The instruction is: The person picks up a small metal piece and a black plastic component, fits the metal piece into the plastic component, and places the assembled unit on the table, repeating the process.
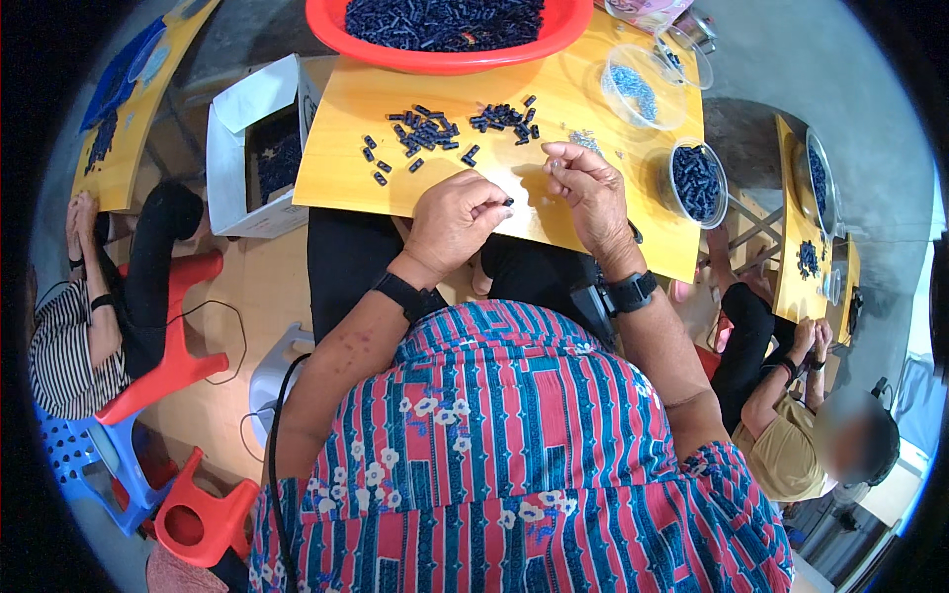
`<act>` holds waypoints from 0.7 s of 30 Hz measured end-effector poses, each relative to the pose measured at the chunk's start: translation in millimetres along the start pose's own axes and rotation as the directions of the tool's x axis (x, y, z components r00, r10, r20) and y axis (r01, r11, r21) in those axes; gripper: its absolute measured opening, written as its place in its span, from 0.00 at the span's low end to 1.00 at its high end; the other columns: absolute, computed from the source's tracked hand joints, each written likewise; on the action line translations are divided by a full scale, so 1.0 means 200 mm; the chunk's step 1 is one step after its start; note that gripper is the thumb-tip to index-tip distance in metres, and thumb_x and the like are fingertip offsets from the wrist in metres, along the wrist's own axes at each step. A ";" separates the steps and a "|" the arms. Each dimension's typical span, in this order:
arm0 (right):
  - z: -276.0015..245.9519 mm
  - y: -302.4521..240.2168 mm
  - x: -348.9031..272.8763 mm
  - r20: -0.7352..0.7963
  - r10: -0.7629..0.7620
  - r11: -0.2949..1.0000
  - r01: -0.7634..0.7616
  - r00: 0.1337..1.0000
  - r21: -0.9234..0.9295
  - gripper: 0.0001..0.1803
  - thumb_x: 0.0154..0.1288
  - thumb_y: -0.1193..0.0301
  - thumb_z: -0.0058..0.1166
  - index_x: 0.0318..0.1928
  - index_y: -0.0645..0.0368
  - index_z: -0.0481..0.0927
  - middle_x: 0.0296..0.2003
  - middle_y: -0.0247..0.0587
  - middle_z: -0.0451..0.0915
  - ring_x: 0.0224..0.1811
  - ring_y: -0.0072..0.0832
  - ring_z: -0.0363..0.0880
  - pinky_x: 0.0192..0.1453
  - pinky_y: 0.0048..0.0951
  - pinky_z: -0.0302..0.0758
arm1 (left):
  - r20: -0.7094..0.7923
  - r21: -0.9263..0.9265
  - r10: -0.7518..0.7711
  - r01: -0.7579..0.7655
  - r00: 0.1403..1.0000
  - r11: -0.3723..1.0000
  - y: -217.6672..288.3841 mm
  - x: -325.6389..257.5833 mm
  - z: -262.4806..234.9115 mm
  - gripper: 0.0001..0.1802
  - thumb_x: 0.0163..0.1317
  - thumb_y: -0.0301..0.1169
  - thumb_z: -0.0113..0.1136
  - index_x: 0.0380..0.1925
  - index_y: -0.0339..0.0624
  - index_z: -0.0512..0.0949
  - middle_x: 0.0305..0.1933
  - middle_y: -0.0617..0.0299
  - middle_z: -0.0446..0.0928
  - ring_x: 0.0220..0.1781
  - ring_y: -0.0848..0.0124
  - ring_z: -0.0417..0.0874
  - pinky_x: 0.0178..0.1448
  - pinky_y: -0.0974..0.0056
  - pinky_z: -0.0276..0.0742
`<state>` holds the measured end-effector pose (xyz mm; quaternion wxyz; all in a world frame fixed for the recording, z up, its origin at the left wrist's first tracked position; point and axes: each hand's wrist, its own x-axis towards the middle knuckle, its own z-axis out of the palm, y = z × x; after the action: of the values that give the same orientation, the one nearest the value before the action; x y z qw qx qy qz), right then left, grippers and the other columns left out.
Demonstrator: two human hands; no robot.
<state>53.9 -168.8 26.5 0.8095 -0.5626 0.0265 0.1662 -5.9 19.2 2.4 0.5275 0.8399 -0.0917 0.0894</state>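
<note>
My left hand [457, 219] is closed, its thumb and forefinger pinching a small black cylindrical piece [508, 202] over the table's near edge. To its right, my right hand [593, 198] is raised with thumb and forefinger together. Something tiny and pale seems to sit at those fingertips, too small to name. Beyond my hands, two loose heaps of short black cylindrical pieces [423, 132] lie on the yellow table [356, 99], a few scattered singly. A little patch of small clear pieces [583, 140] rests just past my right hand.
A red basin [450, 61] full of black pieces stands at the far edge. On the right are a clear tub of bluish transparent pieces [633, 96] and a tub of black pieces [697, 185]. A white carton [225, 158] stands left. Co-workers sit at tables on both sides.
</note>
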 end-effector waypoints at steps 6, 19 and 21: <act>-0.03 0.04 -0.01 0.081 0.064 0.998 -0.064 0.995 0.003 0.10 0.64 0.83 0.51 0.44 0.66 0.81 0.35 0.38 0.80 0.32 0.24 0.74 0.42 0.24 0.73 | 0.006 0.017 -0.014 0.014 1.000 1.000 0.00 0.00 0.00 0.05 0.53 0.25 0.69 0.29 0.37 0.83 0.27 0.61 0.76 0.24 0.74 0.76 0.31 0.69 0.72; -0.04 0.09 -0.01 0.186 -0.003 0.999 -0.004 0.983 0.033 0.08 0.62 0.84 0.50 0.41 0.65 0.79 0.32 0.40 0.80 0.28 0.24 0.74 0.36 0.28 0.76 | 0.028 0.019 -0.071 0.070 0.997 0.997 0.00 0.00 0.00 0.06 0.53 0.24 0.70 0.30 0.37 0.83 0.28 0.62 0.77 0.25 0.75 0.78 0.32 0.70 0.74; -0.04 0.10 0.00 0.173 -0.013 1.000 0.011 0.985 0.013 0.06 0.62 0.83 0.52 0.39 0.66 0.79 0.31 0.39 0.80 0.27 0.24 0.75 0.33 0.31 0.79 | 0.027 0.018 -0.072 0.071 0.997 0.997 -0.01 0.00 0.00 0.06 0.53 0.24 0.70 0.30 0.37 0.83 0.28 0.62 0.77 0.25 0.75 0.78 0.32 0.70 0.74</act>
<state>48.4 -170.0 5.5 0.8130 -0.5414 -0.0466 0.2095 -5.8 20.1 1.7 0.5219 0.8482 -0.0683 0.0595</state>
